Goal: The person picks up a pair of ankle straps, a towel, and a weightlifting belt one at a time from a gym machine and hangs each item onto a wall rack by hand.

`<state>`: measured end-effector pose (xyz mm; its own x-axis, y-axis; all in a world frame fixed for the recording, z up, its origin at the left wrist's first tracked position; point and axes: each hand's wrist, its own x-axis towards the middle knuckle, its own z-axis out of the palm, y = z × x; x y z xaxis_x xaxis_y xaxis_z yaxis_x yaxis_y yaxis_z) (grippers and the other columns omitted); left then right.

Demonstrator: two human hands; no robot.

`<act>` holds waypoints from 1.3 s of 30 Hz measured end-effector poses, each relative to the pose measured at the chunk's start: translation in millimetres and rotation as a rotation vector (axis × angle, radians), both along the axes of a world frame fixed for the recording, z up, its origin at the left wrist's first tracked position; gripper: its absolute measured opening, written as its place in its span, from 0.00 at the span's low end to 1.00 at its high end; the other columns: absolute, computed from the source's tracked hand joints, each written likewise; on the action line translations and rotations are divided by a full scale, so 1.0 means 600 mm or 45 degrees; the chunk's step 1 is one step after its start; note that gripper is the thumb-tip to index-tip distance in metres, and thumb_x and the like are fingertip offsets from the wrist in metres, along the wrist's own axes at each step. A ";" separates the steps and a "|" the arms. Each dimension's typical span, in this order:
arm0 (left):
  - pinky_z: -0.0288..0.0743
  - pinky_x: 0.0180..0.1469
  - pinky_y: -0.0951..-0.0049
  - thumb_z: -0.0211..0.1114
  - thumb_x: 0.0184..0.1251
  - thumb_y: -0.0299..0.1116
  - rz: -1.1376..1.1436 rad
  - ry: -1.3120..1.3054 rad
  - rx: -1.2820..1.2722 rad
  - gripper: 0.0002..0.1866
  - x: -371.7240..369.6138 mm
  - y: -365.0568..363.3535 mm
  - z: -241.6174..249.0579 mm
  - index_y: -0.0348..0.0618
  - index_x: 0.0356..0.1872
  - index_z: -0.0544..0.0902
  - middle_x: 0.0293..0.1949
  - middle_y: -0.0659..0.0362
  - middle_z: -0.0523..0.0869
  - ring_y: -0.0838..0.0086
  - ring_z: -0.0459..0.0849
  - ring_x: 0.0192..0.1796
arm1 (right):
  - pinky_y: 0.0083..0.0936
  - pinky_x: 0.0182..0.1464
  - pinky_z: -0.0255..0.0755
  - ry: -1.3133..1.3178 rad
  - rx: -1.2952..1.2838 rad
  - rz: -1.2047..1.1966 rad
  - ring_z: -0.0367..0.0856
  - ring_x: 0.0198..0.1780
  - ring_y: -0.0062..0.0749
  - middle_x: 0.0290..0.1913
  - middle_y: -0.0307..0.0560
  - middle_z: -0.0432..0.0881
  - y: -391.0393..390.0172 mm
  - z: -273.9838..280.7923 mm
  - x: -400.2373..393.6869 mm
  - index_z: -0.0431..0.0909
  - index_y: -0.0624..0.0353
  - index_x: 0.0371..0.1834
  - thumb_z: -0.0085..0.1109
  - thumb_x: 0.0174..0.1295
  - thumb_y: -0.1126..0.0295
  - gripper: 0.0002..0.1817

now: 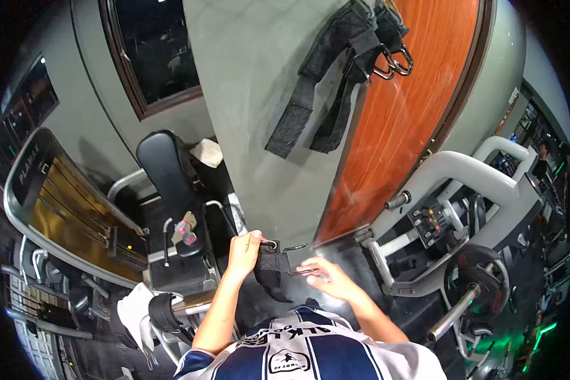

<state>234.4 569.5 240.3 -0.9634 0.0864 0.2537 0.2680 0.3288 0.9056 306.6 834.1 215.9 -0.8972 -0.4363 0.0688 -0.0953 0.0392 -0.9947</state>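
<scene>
While my left hand (244, 248) pinches the soft black padded strap (271, 271), my open right hand (330, 278) touches its stiff metal hook (296, 259); it seems light.

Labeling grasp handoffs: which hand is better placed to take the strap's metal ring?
Right, probably. The right hand is open with fingertips at the ring, while the left hand already grips the strap at its top.

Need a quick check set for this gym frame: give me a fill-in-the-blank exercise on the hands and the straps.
1. The left hand grips a black ____ with metal D-rings.
2. The right hand touches the strap's metal ____.
3. More black straps hang on the ____ above.
4. The barbell sleeve beside the weight plate lies to the person's ____.

Missing words: strap; ring; wall; right
</scene>
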 end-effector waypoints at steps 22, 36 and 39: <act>0.75 0.35 0.75 0.72 0.67 0.48 -0.276 0.598 -0.093 0.23 -0.095 0.217 0.381 0.34 0.44 0.82 0.28 0.61 0.84 0.83 0.78 0.31 | 0.41 0.26 0.67 1.461 0.316 -0.575 0.74 0.23 0.54 0.21 0.55 0.72 0.129 0.441 -0.211 0.72 0.60 0.24 0.55 0.72 0.62 0.18; 0.73 0.33 0.72 0.72 0.65 0.52 0.182 0.721 -0.103 0.27 -0.230 0.168 0.503 0.33 0.47 0.82 0.24 0.60 0.83 0.81 0.77 0.29 | 0.48 0.57 0.77 1.411 0.915 -0.979 0.85 0.51 0.58 0.46 0.59 0.87 0.133 0.750 -0.400 0.87 0.57 0.44 0.43 0.73 0.49 0.26; 0.69 0.30 0.69 0.69 0.66 0.55 0.479 0.720 -0.411 0.31 -0.220 0.176 0.480 0.31 0.50 0.80 0.19 0.54 0.77 0.76 0.73 0.23 | 0.47 0.59 0.76 1.330 1.103 -0.880 0.84 0.53 0.59 0.48 0.61 0.87 0.137 0.740 -0.411 0.87 0.57 0.46 0.42 0.73 0.49 0.27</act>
<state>102.1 674.8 528.5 -0.6732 -0.0689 0.7362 0.4808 0.7157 0.5066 60.0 916.3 659.7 -0.6489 -0.2023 0.7335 -0.4388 0.8871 -0.1435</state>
